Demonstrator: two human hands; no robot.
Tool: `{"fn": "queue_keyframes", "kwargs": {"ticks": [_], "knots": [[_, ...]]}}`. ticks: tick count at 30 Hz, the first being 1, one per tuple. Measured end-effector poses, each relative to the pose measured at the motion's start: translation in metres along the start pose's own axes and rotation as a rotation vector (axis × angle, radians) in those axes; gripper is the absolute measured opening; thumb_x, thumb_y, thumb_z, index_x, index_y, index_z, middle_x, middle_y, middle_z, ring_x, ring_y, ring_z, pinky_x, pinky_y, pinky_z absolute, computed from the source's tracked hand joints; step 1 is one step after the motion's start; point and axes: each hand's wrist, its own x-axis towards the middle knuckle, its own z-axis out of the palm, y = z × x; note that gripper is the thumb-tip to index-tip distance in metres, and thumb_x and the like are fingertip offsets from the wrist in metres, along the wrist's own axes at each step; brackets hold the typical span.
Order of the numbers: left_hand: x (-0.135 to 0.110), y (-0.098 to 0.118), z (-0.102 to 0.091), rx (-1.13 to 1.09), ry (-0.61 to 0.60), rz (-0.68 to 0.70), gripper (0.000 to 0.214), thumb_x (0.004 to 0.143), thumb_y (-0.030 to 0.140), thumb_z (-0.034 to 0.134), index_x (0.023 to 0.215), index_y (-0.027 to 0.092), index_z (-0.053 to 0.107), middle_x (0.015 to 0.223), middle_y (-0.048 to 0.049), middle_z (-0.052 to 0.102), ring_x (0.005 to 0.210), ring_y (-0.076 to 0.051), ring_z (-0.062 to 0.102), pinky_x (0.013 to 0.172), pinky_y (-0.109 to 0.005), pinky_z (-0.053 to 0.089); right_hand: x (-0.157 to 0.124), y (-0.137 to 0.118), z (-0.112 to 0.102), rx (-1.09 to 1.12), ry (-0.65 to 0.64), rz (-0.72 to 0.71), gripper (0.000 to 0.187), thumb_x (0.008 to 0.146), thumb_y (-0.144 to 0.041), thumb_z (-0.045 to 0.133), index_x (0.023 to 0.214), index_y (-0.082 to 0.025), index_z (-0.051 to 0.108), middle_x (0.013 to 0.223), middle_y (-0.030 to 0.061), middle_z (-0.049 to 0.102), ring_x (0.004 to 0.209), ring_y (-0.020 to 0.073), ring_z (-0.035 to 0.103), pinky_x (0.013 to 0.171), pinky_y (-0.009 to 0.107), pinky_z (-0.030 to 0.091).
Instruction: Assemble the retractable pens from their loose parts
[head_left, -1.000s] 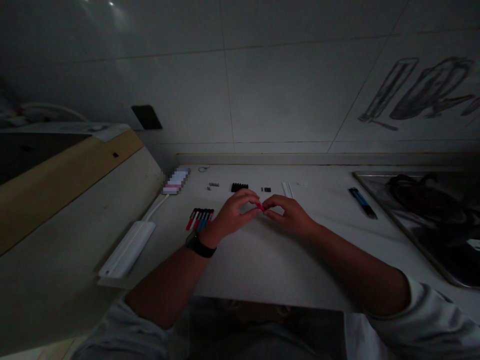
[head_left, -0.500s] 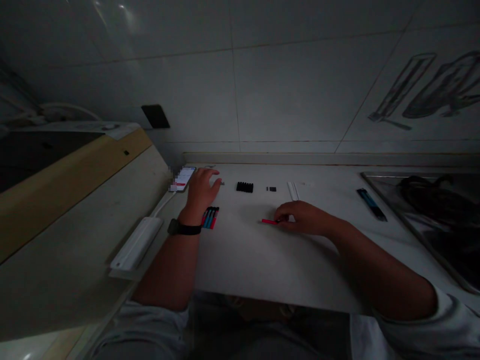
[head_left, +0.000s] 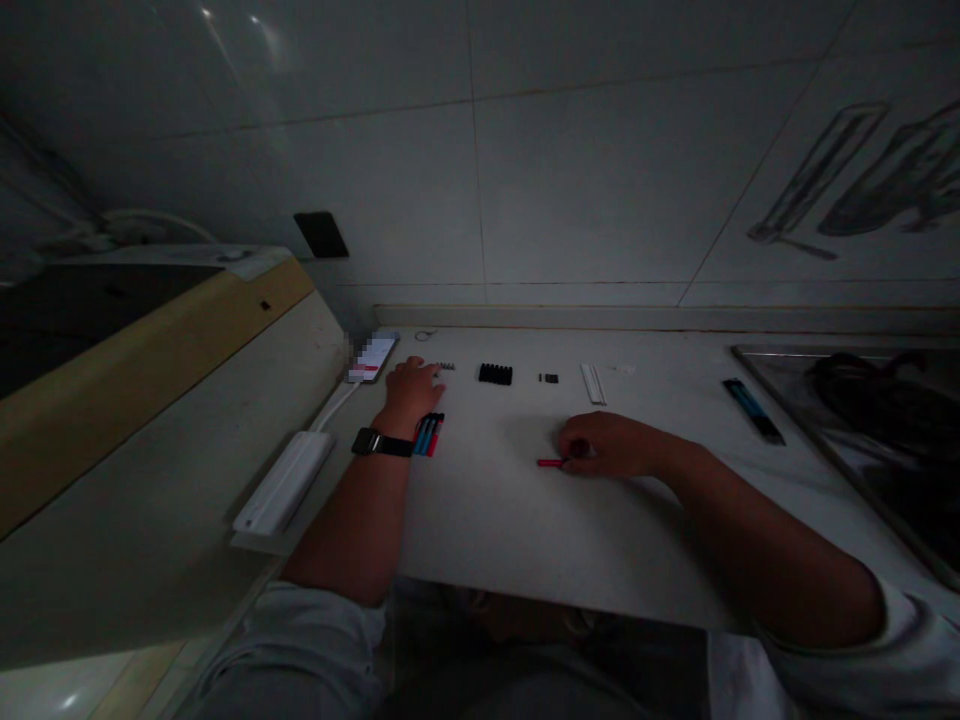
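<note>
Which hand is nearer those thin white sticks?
Right. The right hand is just on the near side of the white sticks; the left hand is well off to their left.

- A red tube (head_left: 549,463) is held in the right hand (head_left: 604,445).
- The left hand (head_left: 412,390) is placed just beside small springs (head_left: 448,367).
- Black parts (head_left: 496,375) are lined up between both hands, farther back.

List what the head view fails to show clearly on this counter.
In the head view:
Slim red stick: one end hidden by the right hand.
Row of black-topped red and blue pen-like sticks: left end disappears behind the left hand.
Tiny silvery pieces: too small to identify.
Dark metal-rimmed surface: cut off by the right picture edge.
</note>
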Motion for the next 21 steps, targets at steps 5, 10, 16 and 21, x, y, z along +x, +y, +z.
{"fn": "queue_keyframes", "kwargs": {"ticks": [5, 10, 16, 21], "knots": [[0.003, -0.002, 0.002, 0.008, 0.045, 0.05, 0.03, 0.091, 0.027, 0.066, 0.118, 0.024, 0.078, 0.139, -0.0147, 0.059, 0.121, -0.033, 0.058, 0.106, -0.047, 0.045, 0.001, 0.003, -0.002, -0.061, 0.096, -0.015, 0.027, 0.094, -0.045, 0.066, 0.107, -0.024, 0.075, 0.1, 0.007, 0.075, 0.085, 0.0217, 0.067, 0.076, 0.034, 0.049], [0.002, 0.007, -0.003, -0.065, 0.103, 0.067, 0.014, 0.089, 0.025, 0.069, 0.096, 0.024, 0.081, 0.127, -0.0122, 0.065, 0.115, -0.032, 0.059, 0.1, -0.047, 0.048, 0.004, 0.012, 0.001, -0.062, 0.233, -0.001, 0.029, 0.099, -0.045, 0.06, 0.111, -0.023, 0.073, 0.104, 0.0086, 0.075, 0.09, 0.0226, 0.069, 0.082, 0.036, 0.052], [-0.01, 0.045, -0.016, -0.538, 0.108, 0.302, 0.014, 0.095, 0.03, 0.064, 0.101, 0.022, 0.074, 0.1, -0.0052, 0.072, 0.083, -0.019, 0.065, 0.083, -0.035, 0.054, 0.011, 0.027, 0.005, -0.124, 0.47, 0.08, 0.027, 0.101, -0.037, 0.057, 0.119, -0.022, 0.07, 0.112, 0.0101, 0.074, 0.102, 0.025, 0.069, 0.092, 0.042, 0.053], [-0.021, 0.067, -0.011, -0.667, 0.042, 0.377, 0.012, 0.095, 0.031, 0.064, 0.098, 0.023, 0.073, 0.088, -0.0018, 0.074, 0.077, -0.018, 0.066, 0.076, -0.032, 0.053, 0.027, 0.034, 0.0, -0.246, 0.552, 0.066, 0.028, 0.1, -0.032, 0.059, 0.123, -0.022, 0.07, 0.122, 0.0122, 0.071, 0.113, 0.0267, 0.065, 0.103, 0.045, 0.049]]}}
